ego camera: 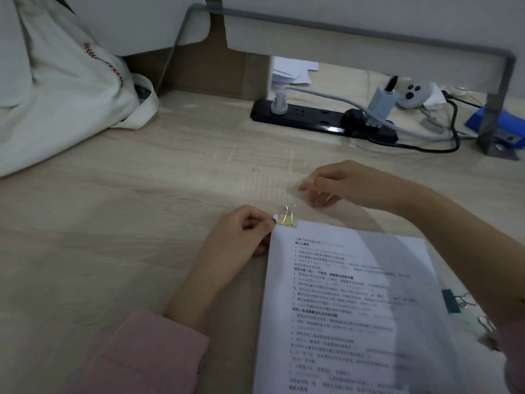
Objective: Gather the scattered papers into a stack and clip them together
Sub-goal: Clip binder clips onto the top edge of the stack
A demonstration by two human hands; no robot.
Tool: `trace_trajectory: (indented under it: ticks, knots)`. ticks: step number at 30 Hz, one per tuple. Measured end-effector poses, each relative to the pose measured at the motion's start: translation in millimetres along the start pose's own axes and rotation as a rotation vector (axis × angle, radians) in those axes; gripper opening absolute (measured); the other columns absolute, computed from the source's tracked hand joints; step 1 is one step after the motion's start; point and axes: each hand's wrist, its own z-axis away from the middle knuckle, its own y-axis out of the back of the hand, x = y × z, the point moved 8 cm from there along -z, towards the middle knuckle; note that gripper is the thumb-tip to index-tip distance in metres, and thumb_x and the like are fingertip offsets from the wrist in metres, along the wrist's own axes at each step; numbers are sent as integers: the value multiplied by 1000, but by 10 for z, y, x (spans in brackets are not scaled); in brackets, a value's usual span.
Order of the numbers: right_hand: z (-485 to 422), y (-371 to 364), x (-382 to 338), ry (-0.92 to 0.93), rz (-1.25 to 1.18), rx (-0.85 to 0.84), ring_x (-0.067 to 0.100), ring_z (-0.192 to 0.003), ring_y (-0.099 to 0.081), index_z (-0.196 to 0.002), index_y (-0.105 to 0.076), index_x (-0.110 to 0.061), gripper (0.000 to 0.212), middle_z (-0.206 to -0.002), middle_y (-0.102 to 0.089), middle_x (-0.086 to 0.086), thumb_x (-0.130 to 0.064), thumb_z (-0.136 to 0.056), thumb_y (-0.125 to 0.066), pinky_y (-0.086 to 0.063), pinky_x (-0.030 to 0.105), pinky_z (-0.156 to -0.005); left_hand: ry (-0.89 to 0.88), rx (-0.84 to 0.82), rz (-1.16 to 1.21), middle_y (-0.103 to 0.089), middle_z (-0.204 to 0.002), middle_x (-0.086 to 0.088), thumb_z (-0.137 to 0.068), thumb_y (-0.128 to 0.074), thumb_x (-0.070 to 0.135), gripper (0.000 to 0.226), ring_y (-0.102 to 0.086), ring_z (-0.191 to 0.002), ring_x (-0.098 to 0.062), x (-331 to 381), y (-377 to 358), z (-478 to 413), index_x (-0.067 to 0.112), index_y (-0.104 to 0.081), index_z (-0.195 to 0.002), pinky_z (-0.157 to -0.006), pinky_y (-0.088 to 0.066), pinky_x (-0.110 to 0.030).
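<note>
A stack of printed white papers (349,314) lies on the wooden desk at the lower right. A gold binder clip (287,218) grips its top left corner, wire handles standing up. My left hand (241,240) pinches the stack's top left edge just left of the clip. My right hand (338,184) hovers above and to the right of the clip, fingers loosely curled with nothing in them, not touching the clip.
A dark binder clip (451,301) and silver clips (487,325) lie at the stack's right edge. A black power strip (301,115) with plugs and cables sits at the back. A white tote bag (62,89) fills the back left; a blue object (500,123) sits far right.
</note>
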Motion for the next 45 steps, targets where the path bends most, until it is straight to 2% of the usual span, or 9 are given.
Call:
trace_trajectory:
  ticks: [6,10,15,17,22,26,29,34,45]
  knots:
    - [950,486,512,-111,108,295,7,-86,-63,-87,-67,-29,18,-90,-68,-8,-30,-92,-49,-49,28,-84,-198,127,-230,-57,-115,15,-89,-56,21,27,-53,-96,10,70,-65,282,31,-54,-113,-93,-44,-26]
    - [1701,592,917,-241,223,484,0,-81,-55,-87,-62,-33,12,-90,-63,-12,-31,-91,-51,-42,23,-69,-321,63,-324,-30,-147,7,-90,-53,29,51,-30,-135,-5,7,-306,527,30,-34,-137,-114,-25,-30]
    - [2069,304,1224,-307,279,526,8,-68,-55,-84,-61,-21,20,-84,-58,-4,-40,-85,-58,-39,20,-56,-384,53,-815,19,-148,18,-62,2,87,102,18,-133,4,-153,-612,758,31,-4,-147,-109,11,-19]
    - [2062,216,1270,-292,292,545,11,-65,-54,-80,-60,-15,24,-82,-57,0,-37,-88,-55,-37,20,-54,-381,73,-920,21,-148,16,-54,22,84,110,22,-133,1,-190,-626,773,32,-1,-147,-109,16,-22]
    - [2014,190,1286,-283,291,593,13,-72,-49,-85,-61,-8,26,-91,-54,6,-27,-95,-46,-35,16,-56,-363,31,-998,24,-146,17,-54,21,85,109,24,-135,-2,-194,-640,792,31,4,-147,-109,17,-23]
    - [2111,320,942,-184,159,732,3,-72,-50,-82,-62,-11,24,-94,-52,0,-25,-94,-47,-38,15,-58,-270,-79,-1080,12,-158,5,-90,-18,62,70,17,-144,-12,-91,-577,777,28,-4,-149,-115,11,-31]
    - [2038,187,553,-38,61,611,3,-80,-57,-80,-63,-17,22,-90,-62,-8,-29,-92,-49,-46,22,-74,-343,-51,-924,-20,-155,5,-93,-36,48,55,-2,-145,-10,159,-556,838,23,-33,-142,-117,-2,-29]
    - [1824,-190,24,141,-1,356,-1,-73,-61,-74,-67,-24,20,-74,-68,-12,-28,-90,-55,-47,15,-70,-284,-314,-304,-67,-97,12,-91,-52,30,13,-62,-93,-3,436,-777,979,28,-63,-98,-83,-47,-20]
    - [1410,-88,109,85,-280,307,10,-76,-68,-100,-65,-19,20,-87,-70,-3,-31,-85,-60,-57,24,-73,-389,-298,-395,-62,-72,15,-92,-51,20,12,-56,-67,7,650,-762,718,27,-58,-84,-75,-50,-22]
